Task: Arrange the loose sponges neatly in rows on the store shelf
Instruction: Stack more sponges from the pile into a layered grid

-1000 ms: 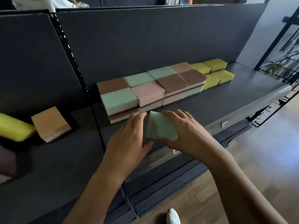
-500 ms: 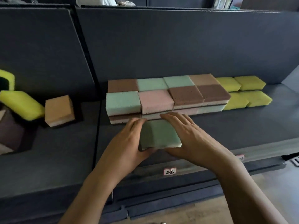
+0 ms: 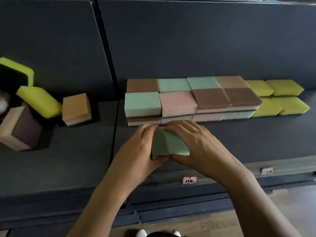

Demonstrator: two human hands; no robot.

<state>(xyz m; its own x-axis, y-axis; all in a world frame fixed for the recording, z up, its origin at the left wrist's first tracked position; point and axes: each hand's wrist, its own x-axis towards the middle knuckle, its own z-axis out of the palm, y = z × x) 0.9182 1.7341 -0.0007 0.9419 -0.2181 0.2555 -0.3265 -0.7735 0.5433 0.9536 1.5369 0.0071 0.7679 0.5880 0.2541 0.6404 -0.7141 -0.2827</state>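
We hold the green sponge (image 3: 168, 144) with both hands, our left hand (image 3: 136, 147) and right hand (image 3: 198, 147) each curled over its far edge, thumbs on the near edge. It lies just in front of the stacked rows (image 3: 177, 103), toward their left end. We should square it to that stack, press it flush against the front, and let go gently so it doesn't spring askew.

A green sponge (image 3: 168, 142) is gripped between the left hand (image 3: 136, 151) and the right hand (image 3: 196, 144), with fingers laid over its far edge and thumbs set at its near edge. It is held just in front of a two-layer block of sponges (image 3: 177, 103) in green, pink and brown, set on the dark shelf (image 3: 248, 142). Yellow sponges (image 3: 280, 98) are lined up at the block's right end. An orange sponge (image 3: 76, 108) and a purple sponge (image 3: 22, 130) are seen lying askew further left.
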